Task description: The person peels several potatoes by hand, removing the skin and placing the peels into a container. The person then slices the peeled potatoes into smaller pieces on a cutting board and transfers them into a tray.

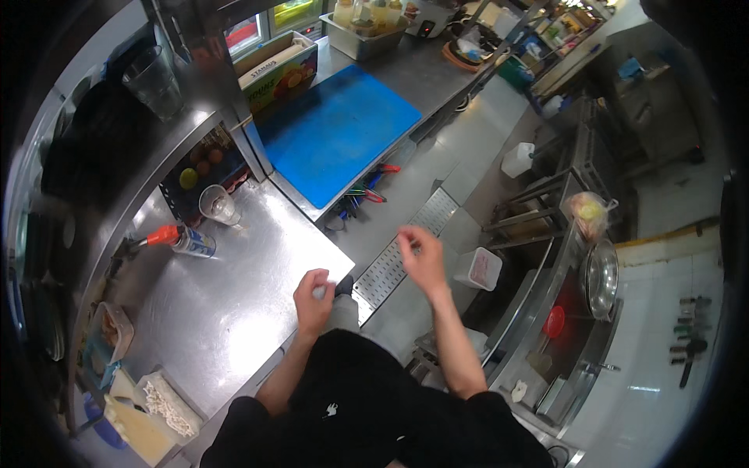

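Note:
My left hand [315, 298] is raised by the edge of the stainless steel worktop [234, 298], its fingers curled round a small pale thing that I cannot make out. Over the floor drain grate [386, 269] is my right hand [420, 257], thumb and forefinger close together; whether it holds something small is unclear. Ahead lies a blue cutting board [345, 128] on the counter. On the worktop to the left stand a clear cup [219, 205] and a blow torch with an orange head [167, 235] fitted on a gas can [196, 243].
A tub of white mushrooms [169, 403] and a food container [111, 333] sit at the lower left. To the right are a white bucket [480, 269], a sink with a red bowl [553, 322] and a metal bowl [601, 278]. A cardboard box [281, 73] stands behind the board.

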A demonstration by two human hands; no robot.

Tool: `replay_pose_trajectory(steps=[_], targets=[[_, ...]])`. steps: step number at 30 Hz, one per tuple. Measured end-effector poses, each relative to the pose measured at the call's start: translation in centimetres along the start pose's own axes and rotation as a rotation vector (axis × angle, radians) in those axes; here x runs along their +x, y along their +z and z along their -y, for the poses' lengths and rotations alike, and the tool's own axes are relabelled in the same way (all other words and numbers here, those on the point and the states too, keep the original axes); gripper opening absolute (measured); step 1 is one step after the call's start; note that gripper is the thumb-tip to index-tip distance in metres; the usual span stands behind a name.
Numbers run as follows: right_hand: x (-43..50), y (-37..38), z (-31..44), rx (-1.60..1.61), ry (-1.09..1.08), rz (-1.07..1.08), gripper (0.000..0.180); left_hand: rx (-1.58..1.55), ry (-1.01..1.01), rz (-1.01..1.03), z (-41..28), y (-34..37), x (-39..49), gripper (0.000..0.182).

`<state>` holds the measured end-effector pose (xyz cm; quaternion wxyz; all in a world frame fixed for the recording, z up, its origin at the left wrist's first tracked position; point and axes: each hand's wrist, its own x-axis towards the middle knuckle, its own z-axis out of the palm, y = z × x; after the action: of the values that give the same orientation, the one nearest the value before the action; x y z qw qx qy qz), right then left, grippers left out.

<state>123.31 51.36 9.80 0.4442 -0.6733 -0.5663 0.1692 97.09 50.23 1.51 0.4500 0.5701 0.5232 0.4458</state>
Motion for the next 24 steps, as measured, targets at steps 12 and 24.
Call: replay_pose_trajectory(steps=[12,24], targets=[[48.5,-0.6,-16.2,0.087,-0.042,0.011,0.019,0.254,-0.312,-0.240,-2.4,10.5,23.5,0.035],[86.7,5.7,-25.9,-0.127,-0.129,0.171,0.029,0.370,-0.587,-0.377,-7.6,31.6,35.7,0.024]])
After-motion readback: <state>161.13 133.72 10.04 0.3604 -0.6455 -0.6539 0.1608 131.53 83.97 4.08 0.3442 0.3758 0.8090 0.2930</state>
